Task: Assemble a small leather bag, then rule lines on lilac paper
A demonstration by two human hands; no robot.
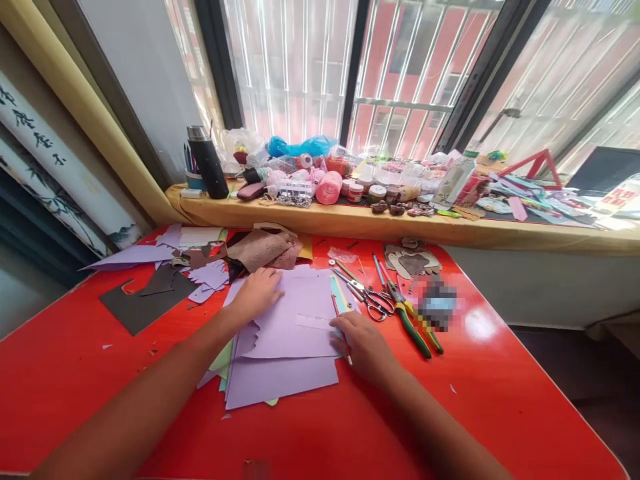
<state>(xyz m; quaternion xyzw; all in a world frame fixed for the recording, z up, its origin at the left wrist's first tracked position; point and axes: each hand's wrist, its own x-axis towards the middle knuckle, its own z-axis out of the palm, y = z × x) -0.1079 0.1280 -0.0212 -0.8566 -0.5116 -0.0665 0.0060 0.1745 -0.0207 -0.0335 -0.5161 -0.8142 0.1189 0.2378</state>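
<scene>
My left hand (259,293) lies flat on the upper left of a lavender paper sheet (295,340), fingers stretched out. That sheet has a jagged cut on its left edge and rests on a stack of lavender, green and blue paper. At the sheet's right edge, my right hand (367,347) has its fingers closed around a red pencil (335,303), which slants across them. A clear strip like a ruler (313,321) lies on the sheet beside my right fingertips; whether they touch it I cannot tell. Metal scissors (373,300) sit just beyond this hand.
Green-and-yellow pliers (411,330) lie right of the scissors, near a blurred-out item (439,304). Brown leather pieces (265,250) are behind the paper, and a dark sheet (135,307) with scraps is at left. A crowded windowsill holds a black flask (207,163) and jars (355,193).
</scene>
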